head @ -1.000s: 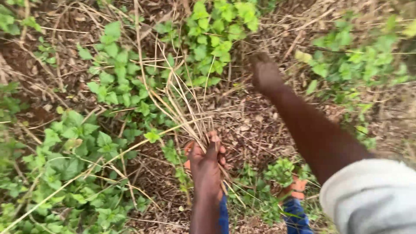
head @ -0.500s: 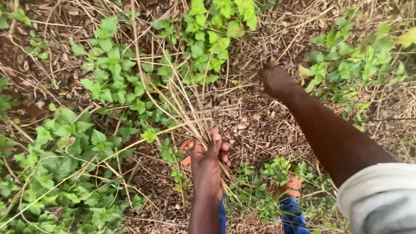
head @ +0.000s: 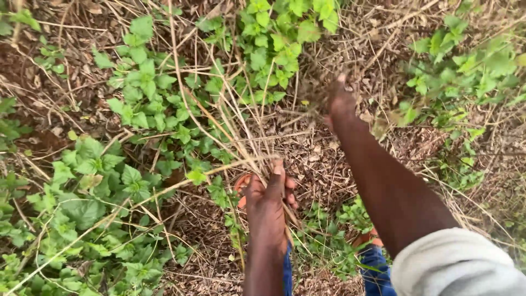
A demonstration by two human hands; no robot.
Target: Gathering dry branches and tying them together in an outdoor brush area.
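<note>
The person stood over a patch of ground [head: 329,159] littered with brown leaf scraps and dry straw. Their left hand [head: 267,197] was low in the middle of the view, its fingers [head: 276,178] pressed together around a bundle of dry grass stalks [head: 230,126], thumb laid up along the stems. The stalks were gathered at the fist and fanned up and away from it, toward the upper left, crossing over the green leafy weeds [head: 137,109] that covered most of the left side. A few thinner stems trailed down past the wrist.

The right hand [head: 341,101] was stretched farther out, well apart from the left, among a tangle of dry straw near the top centre. It was blurred, and I could not tell whether its fingers were closed on anything or merely curled among the straw. A pale grey sleeve [head: 455,263] was pushed up on that arm.

More leafy weeds [head: 471,66] grew at the right. Below the hands, blue trousers [head: 378,268] and an orange sandal [head: 368,239] showed between small green plants.
</note>
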